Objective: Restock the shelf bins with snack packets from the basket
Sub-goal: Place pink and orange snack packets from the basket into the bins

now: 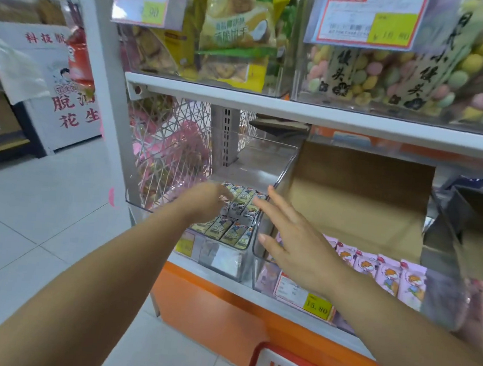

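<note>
Down on the lower shelf [228,272], both arms reach forward into a clear bin [221,264] at the shelving's left end. The bin's floor is partly covered with yellow-green snack packets [231,231] lying flat in rows, with bare floor behind them at the far end.

The left hand [208,199] is blurred. Its fingers point down and touch the packets in the far row, but I cannot tell whether its grip has closed on one.

The right hand [299,243] hovers palm down over the wall between this bin and the bin to its right. Its grip is wide open and holds nothing, with the fingers straight and spread. The fingertips [270,189] are just beside the rightmost packets.

In the right bin, pink packets [384,271] stand upright in a row along the near side, with an open cardboard box [359,193] behind them. A yellow price tag [315,307] hangs on that bin's front.

The basket [257,359], red-rimmed with white lattice walls, sits at the bottom edge, near the person and below the shelf's orange base [223,312]. Its contents are out of sight.

A wire mesh panel [173,147] closes the shelving's left side. On the upper shelf [299,106], clear bins hold biscuit bags [236,33] on the left and pastel round snacks [389,76] on the right.
</note>
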`<control>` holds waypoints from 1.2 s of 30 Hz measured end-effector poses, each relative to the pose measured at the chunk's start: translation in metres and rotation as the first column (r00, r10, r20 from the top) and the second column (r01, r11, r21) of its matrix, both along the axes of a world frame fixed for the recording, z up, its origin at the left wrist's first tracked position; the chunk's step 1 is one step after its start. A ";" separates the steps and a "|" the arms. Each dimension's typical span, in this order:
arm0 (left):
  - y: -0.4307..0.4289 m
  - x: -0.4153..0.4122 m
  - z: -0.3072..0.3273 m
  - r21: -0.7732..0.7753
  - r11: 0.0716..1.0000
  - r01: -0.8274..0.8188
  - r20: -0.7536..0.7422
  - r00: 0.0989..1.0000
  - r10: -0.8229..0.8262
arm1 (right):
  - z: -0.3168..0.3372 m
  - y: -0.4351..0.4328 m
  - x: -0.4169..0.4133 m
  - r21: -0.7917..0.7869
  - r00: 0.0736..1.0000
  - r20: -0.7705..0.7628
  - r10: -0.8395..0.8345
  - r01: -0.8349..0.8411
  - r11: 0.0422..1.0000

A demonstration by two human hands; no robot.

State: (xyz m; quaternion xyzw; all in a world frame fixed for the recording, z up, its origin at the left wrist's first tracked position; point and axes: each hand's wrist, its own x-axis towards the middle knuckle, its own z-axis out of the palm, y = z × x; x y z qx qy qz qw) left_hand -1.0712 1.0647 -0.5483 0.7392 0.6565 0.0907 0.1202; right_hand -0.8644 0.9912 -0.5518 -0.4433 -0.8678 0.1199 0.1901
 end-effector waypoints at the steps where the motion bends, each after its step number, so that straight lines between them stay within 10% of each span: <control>1: -0.014 0.003 -0.001 0.105 0.994 -0.023 0.088 0.996 0.014 | -0.001 -0.007 -0.001 0.005 1.000 0.005 -0.012 0.012 1.000; 8: -0.160 0.025 -0.063 0.610 0.792 -0.021 0.506 0.780 -0.369 | -0.055 -0.098 0.020 0.245 0.981 -0.170 0.098 -0.055 0.968; 13: -0.205 0.047 -0.165 0.328 0.944 0.048 0.544 0.807 -0.230 | -0.121 -0.137 0.069 -0.072 0.999 -0.021 -0.046 0.045 0.996; 18: -0.220 0.073 -0.225 -0.018 0.997 0.078 0.465 0.883 -0.061 | -0.186 -0.145 0.120 -0.464 0.922 0.342 -0.181 0.334 0.821; 25: -0.220 0.079 -0.240 0.013 1.000 0.022 0.489 0.872 -0.025 | -0.259 -0.148 0.160 -0.655 0.804 0.592 -0.049 0.516 0.552; 36: -0.219 0.080 -0.242 0.044 0.999 0.024 0.415 0.909 -0.040 | -0.296 -0.150 0.128 -0.660 0.761 0.630 0.155 0.419 0.624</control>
